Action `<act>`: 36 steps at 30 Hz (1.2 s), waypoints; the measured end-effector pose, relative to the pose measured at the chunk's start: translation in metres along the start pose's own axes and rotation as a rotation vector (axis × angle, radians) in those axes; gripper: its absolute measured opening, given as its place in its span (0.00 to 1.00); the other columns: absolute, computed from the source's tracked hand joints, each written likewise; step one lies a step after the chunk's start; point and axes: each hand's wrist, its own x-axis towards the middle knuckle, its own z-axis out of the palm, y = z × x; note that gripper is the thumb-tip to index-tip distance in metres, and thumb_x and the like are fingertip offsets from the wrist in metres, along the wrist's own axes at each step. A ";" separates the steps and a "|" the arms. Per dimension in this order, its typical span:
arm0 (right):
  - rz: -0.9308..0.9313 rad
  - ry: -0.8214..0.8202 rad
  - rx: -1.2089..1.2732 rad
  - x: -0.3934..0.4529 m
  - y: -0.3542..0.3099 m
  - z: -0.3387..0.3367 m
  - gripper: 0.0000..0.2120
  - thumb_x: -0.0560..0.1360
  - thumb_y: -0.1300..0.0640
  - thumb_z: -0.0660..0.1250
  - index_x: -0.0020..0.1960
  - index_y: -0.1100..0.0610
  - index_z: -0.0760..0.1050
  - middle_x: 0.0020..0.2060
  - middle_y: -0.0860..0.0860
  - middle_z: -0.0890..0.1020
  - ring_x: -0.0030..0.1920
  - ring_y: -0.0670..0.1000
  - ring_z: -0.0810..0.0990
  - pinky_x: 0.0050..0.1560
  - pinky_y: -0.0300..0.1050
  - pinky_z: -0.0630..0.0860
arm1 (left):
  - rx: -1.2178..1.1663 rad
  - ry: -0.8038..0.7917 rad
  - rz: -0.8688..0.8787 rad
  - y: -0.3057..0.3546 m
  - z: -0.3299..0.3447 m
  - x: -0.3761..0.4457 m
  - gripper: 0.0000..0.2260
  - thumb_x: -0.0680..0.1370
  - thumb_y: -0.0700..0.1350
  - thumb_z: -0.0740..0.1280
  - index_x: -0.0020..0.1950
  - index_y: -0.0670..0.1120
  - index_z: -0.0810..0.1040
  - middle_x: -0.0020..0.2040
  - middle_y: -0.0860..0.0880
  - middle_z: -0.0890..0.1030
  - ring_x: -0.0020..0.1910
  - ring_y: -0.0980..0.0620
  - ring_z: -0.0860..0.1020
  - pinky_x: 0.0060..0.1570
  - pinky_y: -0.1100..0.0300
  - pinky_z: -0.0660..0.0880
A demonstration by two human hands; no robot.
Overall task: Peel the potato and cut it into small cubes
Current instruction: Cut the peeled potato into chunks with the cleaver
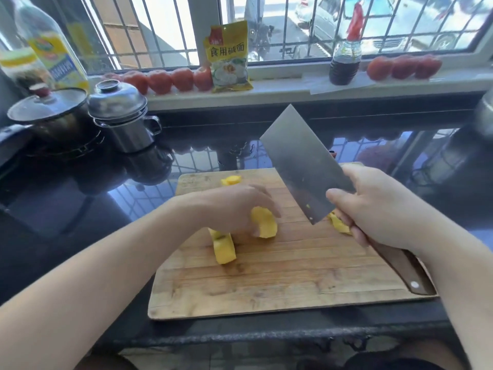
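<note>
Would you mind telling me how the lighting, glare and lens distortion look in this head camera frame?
Head view: strong backlight through the window blows out the street outside; the glossy black counter mirrors the window bars; wide-angle bending curves the sill and stretches both forearms; the cleaver blade is slightly soft, the cutting board evenly lit.

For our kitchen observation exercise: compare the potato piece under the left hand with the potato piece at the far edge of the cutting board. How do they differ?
The potato piece under the left hand is touched by the left hand; the far potato piece lies untouched. The first sits mid-board and looks larger; the second sits near the cutting board far edge and looks smaller. Both are yellow and peeled.
</note>
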 end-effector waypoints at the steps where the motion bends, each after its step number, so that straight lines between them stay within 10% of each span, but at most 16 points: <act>1: 0.001 -0.002 0.009 -0.002 0.001 -0.001 0.06 0.80 0.62 0.59 0.47 0.64 0.70 0.30 0.60 0.75 0.20 0.56 0.73 0.23 0.47 0.70 | 0.052 -0.034 0.016 0.001 0.000 0.003 0.21 0.77 0.48 0.75 0.68 0.62 0.78 0.68 0.61 0.73 0.65 0.57 0.71 0.65 0.54 0.71; 15: -0.005 -0.096 0.028 0.000 0.000 0.017 0.07 0.81 0.57 0.59 0.44 0.55 0.69 0.30 0.56 0.77 0.21 0.52 0.74 0.24 0.42 0.71 | -0.315 0.447 -0.485 -0.059 0.003 -0.035 0.04 0.77 0.47 0.75 0.51 0.54 0.84 0.46 0.52 0.82 0.45 0.50 0.81 0.46 0.55 0.77; 28: 0.007 -0.106 0.018 0.002 0.000 0.025 0.06 0.81 0.56 0.59 0.46 0.57 0.70 0.31 0.58 0.79 0.21 0.53 0.75 0.25 0.44 0.71 | 0.002 0.329 -0.506 -0.061 0.004 -0.036 0.13 0.84 0.47 0.64 0.65 0.57 0.83 0.64 0.50 0.80 0.58 0.49 0.75 0.56 0.56 0.73; 36: 0.004 -0.114 -0.004 0.004 0.000 0.028 0.06 0.81 0.57 0.59 0.47 0.57 0.70 0.34 0.63 0.80 0.21 0.55 0.76 0.27 0.45 0.72 | -0.010 0.627 -0.487 -0.070 0.022 -0.049 0.14 0.84 0.48 0.63 0.68 0.52 0.80 0.68 0.47 0.76 0.68 0.44 0.69 0.67 0.50 0.66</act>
